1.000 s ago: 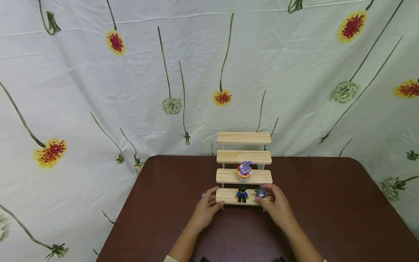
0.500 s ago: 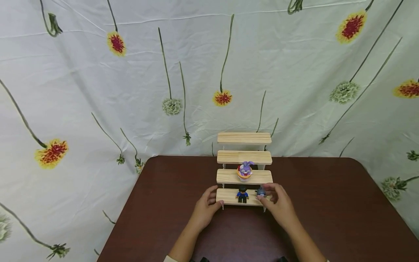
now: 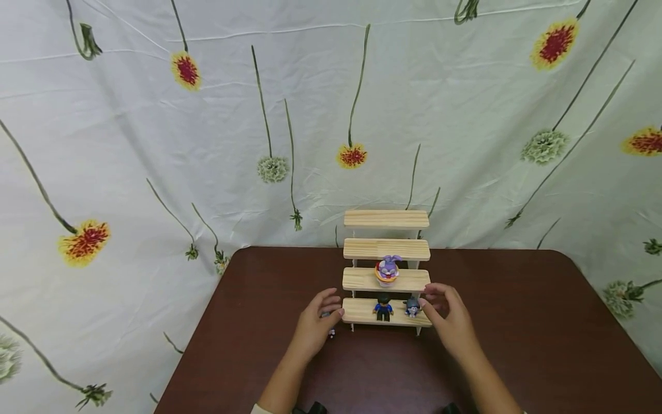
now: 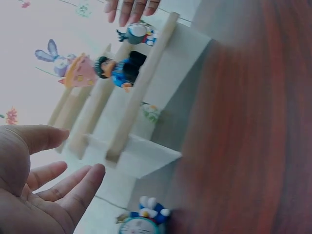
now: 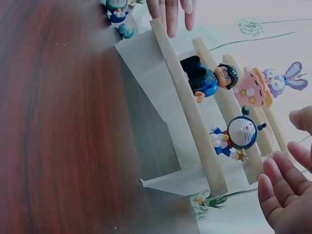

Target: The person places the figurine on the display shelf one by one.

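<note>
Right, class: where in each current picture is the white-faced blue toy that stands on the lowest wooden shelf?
Head: the white-faced blue toy is right of centre, below the middle.
Left wrist: the toy is near the top, slightly left of centre.
Right wrist: the toy is right of centre, slightly below the middle.
Shared landmark: the black-haired toy figure in blue and black, beside it.

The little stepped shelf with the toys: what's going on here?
A person's left hand and right hand are open at either end of the wooden stepped shelf, holding nothing. A Doraemon figure and a black-haired toy figure stand on the bottom step, Doraemon nearer the right hand. A purple rabbit figure is one step higher. Another blue-and-white figure is on the table near the left hand.
</note>
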The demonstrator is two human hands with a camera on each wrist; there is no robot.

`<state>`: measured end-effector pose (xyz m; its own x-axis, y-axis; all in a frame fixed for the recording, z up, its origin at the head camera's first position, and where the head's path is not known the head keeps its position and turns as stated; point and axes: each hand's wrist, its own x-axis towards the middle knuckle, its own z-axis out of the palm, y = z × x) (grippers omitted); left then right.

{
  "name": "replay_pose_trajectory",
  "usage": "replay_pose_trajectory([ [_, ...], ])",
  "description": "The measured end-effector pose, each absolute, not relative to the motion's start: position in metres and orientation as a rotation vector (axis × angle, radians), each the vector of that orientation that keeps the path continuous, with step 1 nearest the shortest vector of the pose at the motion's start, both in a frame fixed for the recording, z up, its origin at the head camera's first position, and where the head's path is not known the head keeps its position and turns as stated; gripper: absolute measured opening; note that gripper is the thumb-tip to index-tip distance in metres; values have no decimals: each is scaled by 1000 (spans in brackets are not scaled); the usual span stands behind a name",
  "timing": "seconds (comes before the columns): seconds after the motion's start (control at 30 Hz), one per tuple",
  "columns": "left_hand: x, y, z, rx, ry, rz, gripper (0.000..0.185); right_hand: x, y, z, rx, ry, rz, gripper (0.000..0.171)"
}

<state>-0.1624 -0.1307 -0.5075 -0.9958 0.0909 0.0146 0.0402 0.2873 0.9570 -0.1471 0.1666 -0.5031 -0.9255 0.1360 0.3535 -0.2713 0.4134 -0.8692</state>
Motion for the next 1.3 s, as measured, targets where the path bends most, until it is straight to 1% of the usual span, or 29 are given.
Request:
replay_pose_trajectory([
  [0.17, -158, -136, -494, 95, 2444, 1901, 49, -150, 174, -503, 123, -2248, 1559, 30],
  [0.3, -154, -145, -489, 72, 2428, 1928, 50, -151, 177, -500, 84, -2258, 1561, 35],
  [0.47, -147, -161, -491, 30, 2414, 1947, 49, -157, 183, -509, 50, -2345, 1554, 41],
  [0.67, -137, -176, -492, 23, 2470, 1907, 49, -165, 186, -510, 45, -2397, 1632, 46],
  [0.9, -125, -189, -500, -28, 2562, 1776, 49, -173, 189, -509, -23, -2442, 1708, 47],
  [1.13, -118, -194, -508, -49, 2609, 1643, 47, -179, 188, -510, -23, -2428, 1796, 48],
  [1.3, -114, -195, -512, -52, 2616, 1533, 50, -181, 188, -513, -21, -2404, 1856, 48],
])
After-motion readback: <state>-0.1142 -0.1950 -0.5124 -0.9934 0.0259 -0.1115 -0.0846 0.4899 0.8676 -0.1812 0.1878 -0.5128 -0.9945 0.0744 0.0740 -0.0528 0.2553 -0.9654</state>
